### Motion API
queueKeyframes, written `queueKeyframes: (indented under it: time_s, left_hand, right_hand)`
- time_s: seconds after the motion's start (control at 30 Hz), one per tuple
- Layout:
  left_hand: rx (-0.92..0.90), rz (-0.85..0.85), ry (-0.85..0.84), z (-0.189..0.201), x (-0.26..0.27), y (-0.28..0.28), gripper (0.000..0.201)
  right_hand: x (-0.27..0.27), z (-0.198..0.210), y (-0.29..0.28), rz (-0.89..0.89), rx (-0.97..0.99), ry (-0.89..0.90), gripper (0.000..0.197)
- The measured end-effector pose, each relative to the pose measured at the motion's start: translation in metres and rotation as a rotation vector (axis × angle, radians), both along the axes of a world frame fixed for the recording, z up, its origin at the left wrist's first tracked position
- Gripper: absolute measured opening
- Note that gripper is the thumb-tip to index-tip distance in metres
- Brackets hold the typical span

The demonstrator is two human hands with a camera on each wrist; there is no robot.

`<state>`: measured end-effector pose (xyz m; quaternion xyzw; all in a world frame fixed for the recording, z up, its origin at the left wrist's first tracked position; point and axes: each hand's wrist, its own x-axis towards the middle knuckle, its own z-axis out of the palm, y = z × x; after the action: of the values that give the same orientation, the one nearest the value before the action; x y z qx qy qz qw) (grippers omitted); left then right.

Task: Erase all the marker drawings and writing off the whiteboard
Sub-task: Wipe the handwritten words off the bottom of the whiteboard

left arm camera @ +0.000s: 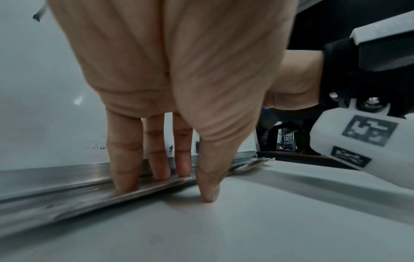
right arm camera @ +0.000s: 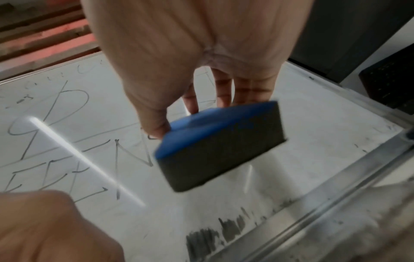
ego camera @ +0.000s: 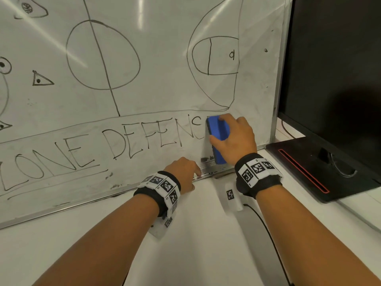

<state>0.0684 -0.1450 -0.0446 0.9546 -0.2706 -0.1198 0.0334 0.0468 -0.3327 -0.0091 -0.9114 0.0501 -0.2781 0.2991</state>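
A whiteboard [ego camera: 165,96] leans on a white table, covered in black marker: circles, triangles, court lines and the words "ZONE DEFENC" [ego camera: 115,145]. My right hand [ego camera: 233,137] grips a blue eraser [ego camera: 218,139] with a dark felt face [right arm camera: 221,156], pressed on the board at the end of the writing. Dark smears [right arm camera: 221,228] lie below it by the frame. My left hand [ego camera: 183,174] rests with straight fingers [left arm camera: 125,159] on the board's metal bottom rail [left arm camera: 67,191], thumb on the table.
A black monitor [ego camera: 334,75] on a black base with a red stripe [ego camera: 305,170] stands right of the board. A black cable [ego camera: 268,234] runs across the white table [ego camera: 206,244] beneath my right forearm.
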Motion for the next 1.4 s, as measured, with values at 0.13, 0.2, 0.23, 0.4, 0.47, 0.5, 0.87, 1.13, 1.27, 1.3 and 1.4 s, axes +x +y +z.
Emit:
queueKeyframes:
  time_s: [0.13,0.2,0.23,0.4,0.47,0.5,0.87,1.13,1.27,1.3,1.4]
  left_hand:
    - [0.002,0.0,-0.004,0.001,-0.001,-0.001,0.05]
    - [0.001,0.0,0.003,0.002,0.0,-0.001,0.05]
    - [0.001,0.001,0.007,0.002,-0.001,-0.001,0.05]
    - [0.001,0.008,-0.001,0.002,-0.002,-0.002,0.049]
    - [0.0,0.005,-0.002,0.003,-0.002,-0.002,0.049]
    - [0.0,0.003,-0.001,0.003,-0.002,-0.002,0.049]
    - [-0.017,0.001,0.009,0.001,-0.003,0.001,0.05]
    - [-0.022,0.008,0.002,-0.002,-0.004,0.003,0.051]
    - [-0.021,0.007,0.014,-0.001,-0.004,0.003,0.051]
    - [-0.019,0.007,0.01,-0.001,-0.004,0.003,0.051]
    - [-0.016,0.017,0.007,-0.001,-0.005,0.003,0.05]
  right_hand:
    - [0.001,0.002,0.002,-0.006,0.03,-0.053,0.058]
    - [0.0,0.003,0.002,0.021,0.027,-0.04,0.058]
    - [0.001,0.004,0.0,0.029,0.029,-0.037,0.059]
    - [0.001,0.005,-0.005,-0.036,0.069,-0.07,0.059]
    - [0.0,0.003,0.003,-0.005,0.054,-0.07,0.06]
    - [0.0,0.002,0.007,0.02,0.036,-0.065,0.06]
    - [0.0,0.003,0.009,0.011,0.064,-0.018,0.059]
    - [0.001,0.0,0.005,-0.014,0.065,-0.027,0.058]
    - [-0.001,0.0,0.005,0.016,0.05,0.022,0.058]
    - [0.0,0.0,0.005,0.003,0.046,0.003,0.057]
    - [-0.002,-0.002,0.01,0.009,0.045,0.001,0.057]
